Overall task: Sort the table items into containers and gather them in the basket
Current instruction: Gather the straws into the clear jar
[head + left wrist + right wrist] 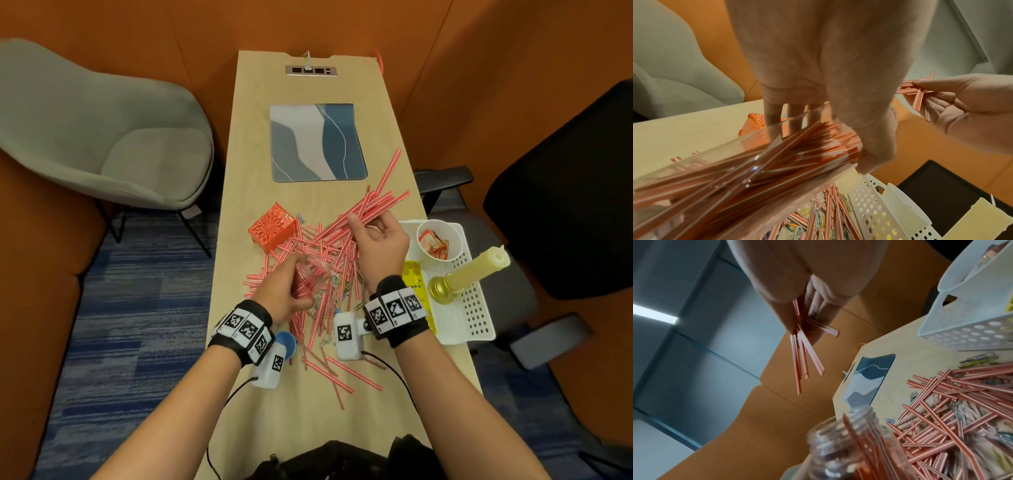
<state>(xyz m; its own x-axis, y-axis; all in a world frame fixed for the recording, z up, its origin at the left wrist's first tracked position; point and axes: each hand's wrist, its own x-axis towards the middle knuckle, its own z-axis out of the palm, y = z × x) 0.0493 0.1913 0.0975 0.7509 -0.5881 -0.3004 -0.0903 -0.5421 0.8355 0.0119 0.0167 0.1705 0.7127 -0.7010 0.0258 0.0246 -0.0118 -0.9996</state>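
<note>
With our left hand [281,294] gripping the clear bottle [719,175] and our right hand [378,240] pinching a splayed bunch of straws [373,205], stray ends may miss the narrow mouth.

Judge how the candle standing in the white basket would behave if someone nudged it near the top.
The candle looks tall and narrow on a small gold holder, so it would probably tip rather than slide. The wax is likely stiff but brittle. The perforated white basket floor may give uneven footing.
</note>
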